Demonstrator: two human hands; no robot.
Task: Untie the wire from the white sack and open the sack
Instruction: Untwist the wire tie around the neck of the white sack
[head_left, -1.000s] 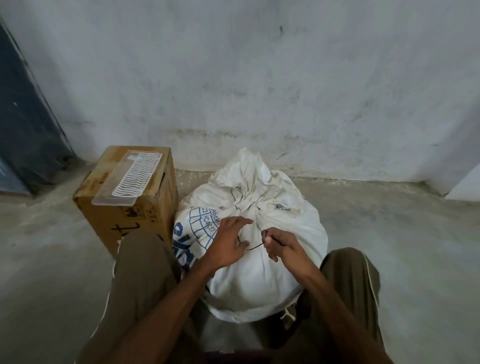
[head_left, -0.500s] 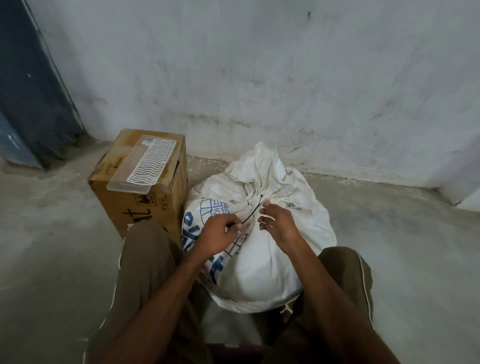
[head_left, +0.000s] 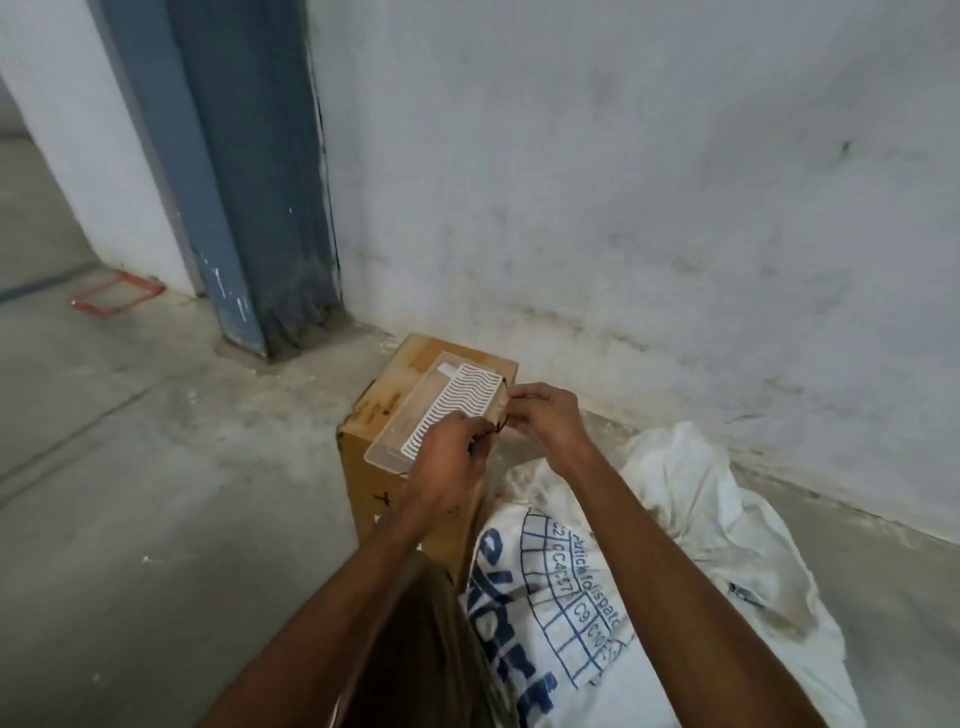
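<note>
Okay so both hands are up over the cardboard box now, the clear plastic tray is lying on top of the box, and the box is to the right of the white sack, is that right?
Not quite: the head view shows the cardboard box to the left of the white sack, not the right. The rest stands: the left hand and right hand are over the box, and the clear plastic tray lies on top of it.

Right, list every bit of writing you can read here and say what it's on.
"C9": in a blue grid cell on the white sack.
Big blue letters lower on the sack: cut off and creased, not readable.
Small blue line along the grid: too blurred to read.
Black marks on the cardboard box: a "T"-like stroke, otherwise hidden by the left hand.
Plastic tray: wavy lines only, no text.
</note>
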